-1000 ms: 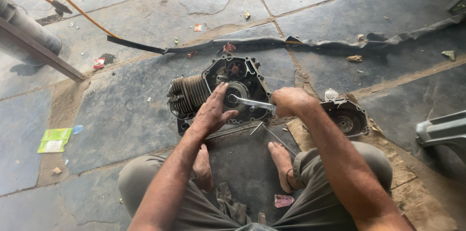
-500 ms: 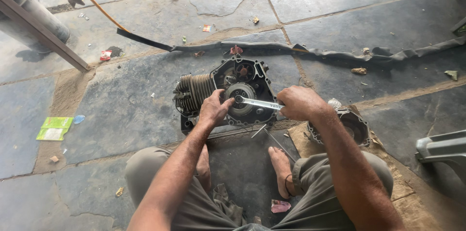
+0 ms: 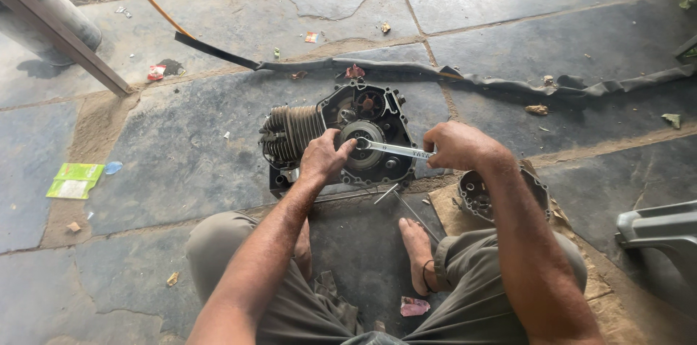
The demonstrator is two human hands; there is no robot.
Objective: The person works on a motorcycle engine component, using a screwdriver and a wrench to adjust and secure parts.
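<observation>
A dark motorcycle engine (image 3: pixel 305 131) with cooling fins lies on the stone floor between my feet, its side cover off and a round clutch (image 3: pixel 365 156) showing. My left hand (image 3: pixel 324 158) rests on the engine at the clutch's left edge, fingers bent against it. My right hand (image 3: pixel 456 145) grips the handle of a silver wrench (image 3: pixel 396 149), whose ring end sits on the nut at the clutch centre. The removed engine cover (image 3: pixel 475 196) lies by my right knee.
A flat black rubber tube (image 3: pixel 435 73) runs across the floor behind the engine. A metal post (image 3: pixel 54 29) and cylinder stand far left. Loose thin tools (image 3: pixel 406 203) lie near my right foot. A grey plastic part (image 3: pixel 657 229) sits at right. Scraps of litter dot the slabs.
The view has shifted slightly. My right hand has swung the wrench handle a little, and my left hand has moved in against the clutch.
</observation>
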